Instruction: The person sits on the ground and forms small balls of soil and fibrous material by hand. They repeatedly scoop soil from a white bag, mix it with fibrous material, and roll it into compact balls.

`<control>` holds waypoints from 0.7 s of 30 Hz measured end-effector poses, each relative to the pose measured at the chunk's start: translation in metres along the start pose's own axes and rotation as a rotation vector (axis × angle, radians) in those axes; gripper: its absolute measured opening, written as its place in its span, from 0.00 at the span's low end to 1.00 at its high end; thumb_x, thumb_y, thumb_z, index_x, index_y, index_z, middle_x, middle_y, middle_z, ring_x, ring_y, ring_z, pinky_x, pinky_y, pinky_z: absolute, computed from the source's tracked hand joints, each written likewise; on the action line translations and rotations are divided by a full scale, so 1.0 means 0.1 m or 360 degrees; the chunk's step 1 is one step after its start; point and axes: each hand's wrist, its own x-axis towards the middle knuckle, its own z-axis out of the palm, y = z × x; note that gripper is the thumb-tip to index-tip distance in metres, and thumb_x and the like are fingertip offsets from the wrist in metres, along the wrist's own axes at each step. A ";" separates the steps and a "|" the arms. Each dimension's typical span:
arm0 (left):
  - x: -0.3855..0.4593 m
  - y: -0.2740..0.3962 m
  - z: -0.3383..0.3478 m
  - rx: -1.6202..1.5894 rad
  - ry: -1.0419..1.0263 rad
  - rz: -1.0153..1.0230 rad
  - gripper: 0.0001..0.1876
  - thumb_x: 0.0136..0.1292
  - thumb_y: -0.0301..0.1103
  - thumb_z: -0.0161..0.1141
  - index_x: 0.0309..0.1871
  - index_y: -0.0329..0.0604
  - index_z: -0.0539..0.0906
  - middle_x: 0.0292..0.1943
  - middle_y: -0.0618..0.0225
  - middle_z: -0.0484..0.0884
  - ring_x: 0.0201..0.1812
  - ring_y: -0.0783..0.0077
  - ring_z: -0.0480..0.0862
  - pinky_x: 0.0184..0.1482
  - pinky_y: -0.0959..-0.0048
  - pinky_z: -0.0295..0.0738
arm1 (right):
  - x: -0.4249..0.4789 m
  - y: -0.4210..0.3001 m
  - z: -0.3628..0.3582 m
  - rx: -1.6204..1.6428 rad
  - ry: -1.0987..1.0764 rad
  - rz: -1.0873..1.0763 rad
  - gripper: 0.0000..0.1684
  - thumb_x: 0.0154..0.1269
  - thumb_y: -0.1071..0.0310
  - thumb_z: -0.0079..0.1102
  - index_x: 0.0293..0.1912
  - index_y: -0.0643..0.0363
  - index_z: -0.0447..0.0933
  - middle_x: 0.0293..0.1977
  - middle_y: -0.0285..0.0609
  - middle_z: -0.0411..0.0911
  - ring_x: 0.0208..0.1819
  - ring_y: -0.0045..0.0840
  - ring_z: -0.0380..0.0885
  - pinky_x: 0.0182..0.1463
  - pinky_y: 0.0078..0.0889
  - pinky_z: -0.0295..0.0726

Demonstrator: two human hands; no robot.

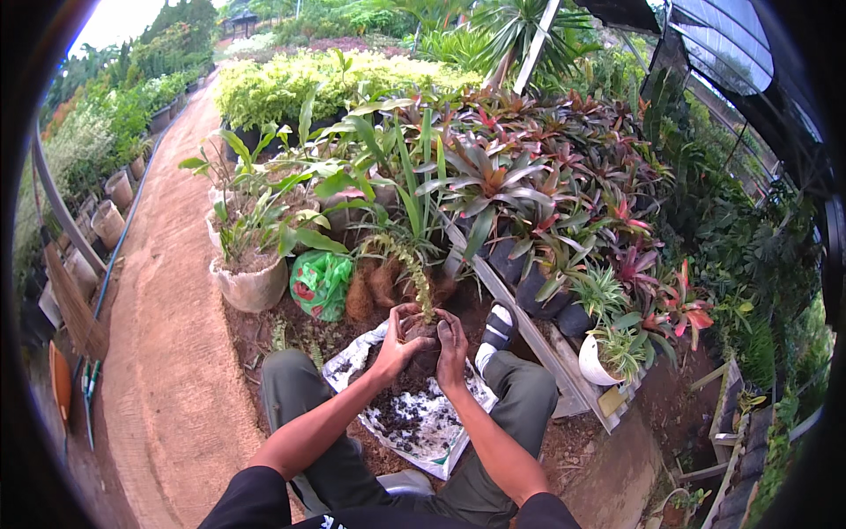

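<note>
Between my knees, my left hand (pixel 400 349) and my right hand (pixel 452 349) cup a dark root ball (pixel 423 360) from its two sides. Out of its top rises a plant stem (pixel 419 278) with small yellow-green leaves, arching up and to the left. The underside of the ball is partly hidden by my hands. Beneath it a white plastic sack (pixel 429 423) is spread on the ground, scattered with dark soil (pixel 396 405).
Ahead are a green plastic bag (pixel 321 284), brown fibrous clumps (pixel 360 297) and a potted plant (pixel 251 284). Wooden planks (pixel 522 324) run along my right, near a white pot (pixel 595 360) and bromeliads (pixel 492 175). At left lie a dirt path (pixel 165 297) and a broom (pixel 73 297).
</note>
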 end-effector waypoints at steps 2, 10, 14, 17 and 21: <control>0.01 0.00 0.00 -0.0068 -0.0075 -0.0129 0.44 0.54 0.32 0.70 0.72 0.39 0.58 0.65 0.58 0.70 0.65 0.65 0.71 0.69 0.67 0.65 | -0.01 0.03 -0.02 -0.0072 -0.0047 0.0011 0.25 0.74 0.51 0.50 0.55 0.63 0.75 0.53 0.42 0.76 0.60 0.27 0.71 0.68 0.30 0.62; 0.13 -0.23 -0.02 0.0009 -0.0102 -0.0194 0.41 0.57 0.37 0.70 0.71 0.34 0.63 0.66 0.58 0.71 0.65 0.68 0.72 0.68 0.68 0.65 | 0.06 0.00 -0.11 -0.0256 -0.0109 -0.0151 0.31 0.76 0.45 0.44 0.60 0.62 0.72 0.64 0.52 0.69 0.73 0.39 0.57 0.74 0.39 0.53; 0.22 -0.28 0.05 -0.0153 -0.0060 -0.0299 0.38 0.59 0.35 0.66 0.71 0.33 0.64 0.65 0.59 0.72 0.62 0.70 0.74 0.66 0.69 0.67 | 0.16 -0.13 -0.22 -0.0365 -0.0213 -0.0258 0.35 0.74 0.41 0.45 0.63 0.62 0.69 0.64 0.51 0.67 0.72 0.41 0.59 0.74 0.41 0.54; 0.27 -0.24 0.13 -0.0309 -0.0050 -0.0369 0.34 0.62 0.34 0.61 0.72 0.37 0.65 0.66 0.61 0.72 0.63 0.71 0.73 0.65 0.69 0.67 | 0.16 -0.21 -0.26 -0.0485 -0.0187 -0.0396 0.38 0.70 0.40 0.51 0.65 0.63 0.68 0.63 0.54 0.67 0.69 0.44 0.63 0.72 0.43 0.58; 0.28 -0.05 0.36 -0.0398 -0.0133 -0.0319 0.30 0.68 0.36 0.56 0.72 0.43 0.66 0.66 0.65 0.72 0.64 0.71 0.72 0.66 0.70 0.66 | 0.11 -0.25 -0.27 -0.0739 -0.0041 -0.0621 0.38 0.67 0.44 0.57 0.63 0.65 0.69 0.61 0.57 0.68 0.66 0.47 0.66 0.69 0.44 0.64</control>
